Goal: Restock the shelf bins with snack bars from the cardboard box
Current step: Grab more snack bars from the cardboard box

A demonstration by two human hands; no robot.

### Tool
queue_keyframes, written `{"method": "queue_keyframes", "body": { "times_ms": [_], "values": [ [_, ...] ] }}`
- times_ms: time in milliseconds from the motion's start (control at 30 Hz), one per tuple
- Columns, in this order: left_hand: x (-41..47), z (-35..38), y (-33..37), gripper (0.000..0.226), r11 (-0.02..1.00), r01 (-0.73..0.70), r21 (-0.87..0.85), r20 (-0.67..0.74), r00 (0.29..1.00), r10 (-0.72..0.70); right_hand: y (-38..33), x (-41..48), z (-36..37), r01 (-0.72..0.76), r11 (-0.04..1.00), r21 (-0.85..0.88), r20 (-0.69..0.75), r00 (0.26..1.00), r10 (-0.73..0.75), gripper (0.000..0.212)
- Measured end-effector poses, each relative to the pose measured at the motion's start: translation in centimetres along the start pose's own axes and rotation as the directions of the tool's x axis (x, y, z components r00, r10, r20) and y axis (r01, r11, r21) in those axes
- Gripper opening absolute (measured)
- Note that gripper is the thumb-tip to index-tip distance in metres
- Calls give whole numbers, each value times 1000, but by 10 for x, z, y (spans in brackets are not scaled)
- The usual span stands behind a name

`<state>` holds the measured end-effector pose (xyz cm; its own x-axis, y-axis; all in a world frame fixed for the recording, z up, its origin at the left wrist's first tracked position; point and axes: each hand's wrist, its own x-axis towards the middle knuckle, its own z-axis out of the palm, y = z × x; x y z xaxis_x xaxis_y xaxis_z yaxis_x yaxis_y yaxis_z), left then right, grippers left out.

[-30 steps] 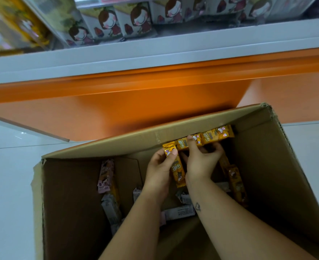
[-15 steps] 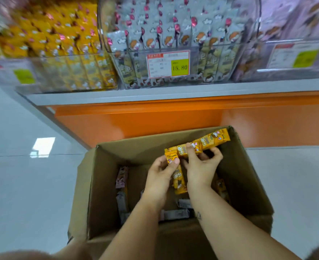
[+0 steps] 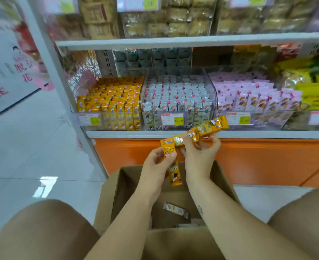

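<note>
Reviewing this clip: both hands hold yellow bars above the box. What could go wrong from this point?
1. The yellow bars fan out past the right hand, and one dangles from the left hand. A loose bar may slip and could miss the cardboard box.
2. The yellow bin already looks packed, so extra bars may not fit or may spill.
3. The grey bin sits right beside it, so a bar could end up in the wrong bin.

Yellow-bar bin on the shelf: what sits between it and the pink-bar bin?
In the head view, one clear bin of grey-white bars sits between the yellow-bar bin and the pink-bar bin.
</note>
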<state>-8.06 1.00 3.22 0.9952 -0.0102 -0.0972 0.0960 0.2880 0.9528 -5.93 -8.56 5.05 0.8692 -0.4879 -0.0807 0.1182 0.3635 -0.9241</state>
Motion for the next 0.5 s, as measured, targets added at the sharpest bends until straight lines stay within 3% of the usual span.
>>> {"method": "queue_keyframes", "body": {
  "times_ms": [167,367,433,500],
  "values": [
    [14,-2,55,20,995,-101,22,-24,995,101,-45,2,45,125,992,33,104,986,-128,59],
    [43,-56,94,91,980,-180,87,-141,972,191,-45,4,114,100,994,43,202,974,-107,61],
    [55,-79,106,90,973,-212,90,-177,958,225,-34,6,143,78,997,2,216,973,-77,65],
    [70,-100,117,83,970,-230,81,-204,949,242,-23,10,173,103,993,-64,223,971,-86,52]
  ]
}}
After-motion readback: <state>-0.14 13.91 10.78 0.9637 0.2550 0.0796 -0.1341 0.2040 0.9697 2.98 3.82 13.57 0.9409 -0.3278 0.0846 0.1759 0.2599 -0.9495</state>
